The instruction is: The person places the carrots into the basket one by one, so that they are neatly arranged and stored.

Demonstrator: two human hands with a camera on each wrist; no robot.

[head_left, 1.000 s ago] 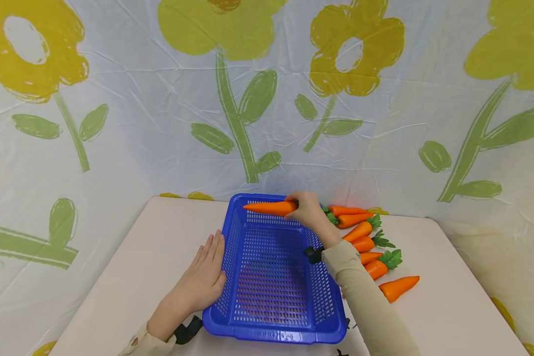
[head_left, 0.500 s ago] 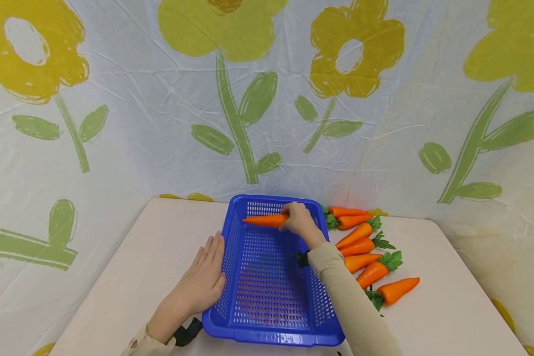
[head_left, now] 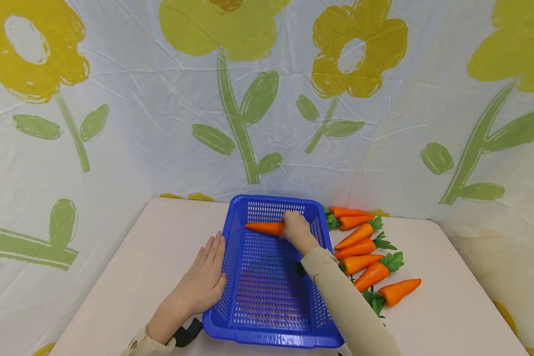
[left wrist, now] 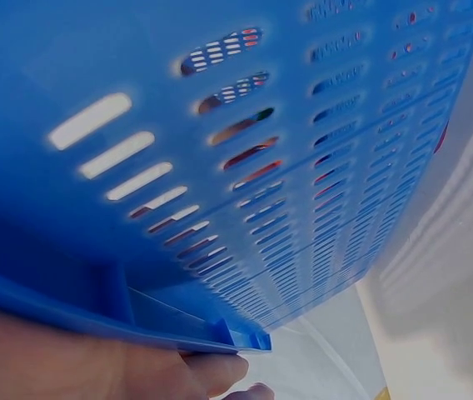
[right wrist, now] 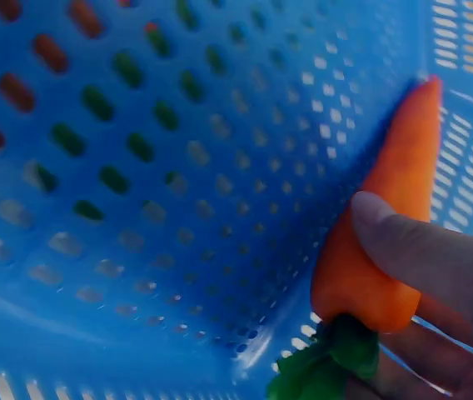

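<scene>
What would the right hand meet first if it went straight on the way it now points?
Probably the far wall of the blue basket: the right hand, holding a carrot, points forward and slightly left inside it. The gap is hard to judge.

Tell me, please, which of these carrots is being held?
The carrot inside the blue basket: the right grip holds it. The other carrots in plain view lie on the table, right of the basket.
</scene>
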